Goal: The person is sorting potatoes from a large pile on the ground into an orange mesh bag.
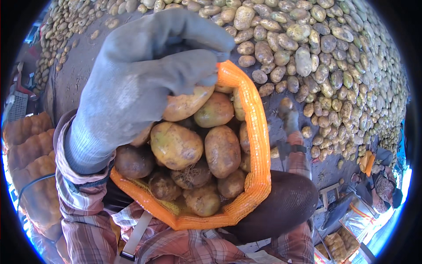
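Note:
An orange mesh bag point(258, 145) stands upright against my lap, its mouth wide and its rim folded over. Inside lie several potatoes point(176, 145), some smooth and yellowish, others coated in dark soil. My left hand point(141, 72), in a grey work glove, pinches the far rim of the bag between thumb and fingers and covers part of the mouth. Past the bag, to the right, my gloved right hand point(290, 118) is low over the ground at the edge of the potato pile. A blurred potato point(286, 103) appears at its fingertips, seemingly in its grasp.
A large potato heap point(329, 62) spreads across the far and right side. Filled mesh sacks point(34, 171) stack up on the left, near a grey plastic crate point(18, 105). Another person point(384, 189) works at the far right, beside an orange bag point(366, 163).

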The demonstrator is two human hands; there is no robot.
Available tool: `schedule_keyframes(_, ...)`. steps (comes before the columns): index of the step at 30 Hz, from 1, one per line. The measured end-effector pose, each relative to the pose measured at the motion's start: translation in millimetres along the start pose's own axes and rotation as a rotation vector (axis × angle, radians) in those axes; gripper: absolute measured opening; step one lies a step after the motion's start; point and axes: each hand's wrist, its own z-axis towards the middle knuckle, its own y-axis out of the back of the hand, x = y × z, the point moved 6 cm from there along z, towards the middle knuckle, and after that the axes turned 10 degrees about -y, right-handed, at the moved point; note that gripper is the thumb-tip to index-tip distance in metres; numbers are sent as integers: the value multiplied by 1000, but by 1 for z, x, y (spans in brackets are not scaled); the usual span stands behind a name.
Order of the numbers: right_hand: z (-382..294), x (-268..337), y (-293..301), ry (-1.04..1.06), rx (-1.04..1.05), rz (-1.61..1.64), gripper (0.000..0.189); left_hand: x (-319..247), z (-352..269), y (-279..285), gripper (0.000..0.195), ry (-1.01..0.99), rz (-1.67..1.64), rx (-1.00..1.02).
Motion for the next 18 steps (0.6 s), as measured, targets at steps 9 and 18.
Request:
schedule_keyframes(9, -388, 285, -174, 890, 290, -1084, 87, -8, -32, -54, 67, -90, -585, 84)
schedule_keyframes(18, -422, 183, -152, 562, 277, -346, 78, -4, -73, -45, 55, 205, -428, 90)
